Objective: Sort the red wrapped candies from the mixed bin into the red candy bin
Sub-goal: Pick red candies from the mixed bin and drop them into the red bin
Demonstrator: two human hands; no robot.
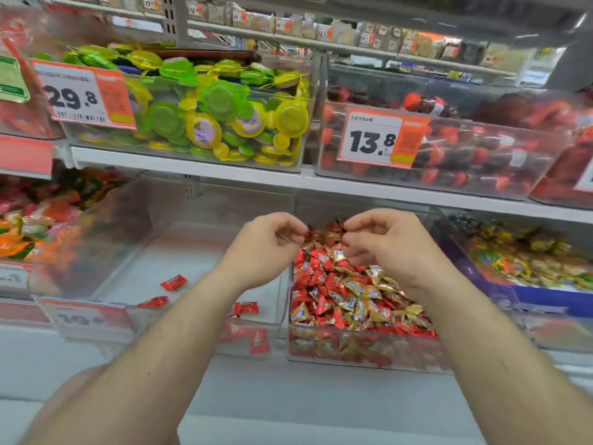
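Observation:
A clear mixed bin on the lower shelf holds a heap of red and gold wrapped candies. To its left stands a clear, nearly bare bin with a few red wrapped candies on its floor. Both my hands hover over the back of the mixed bin. My left hand has its fingers curled, the tips at the heap's top. My right hand curls the same way from the other side. The fingertips nearly meet over a red candy; whether either pinches one is unclear.
Above, a bin of green and yellow sweets with a 29.8 tag and a bin of dark red sweets with a 13.8 tag sit on the white shelf. Bins of mixed colours flank the lower row.

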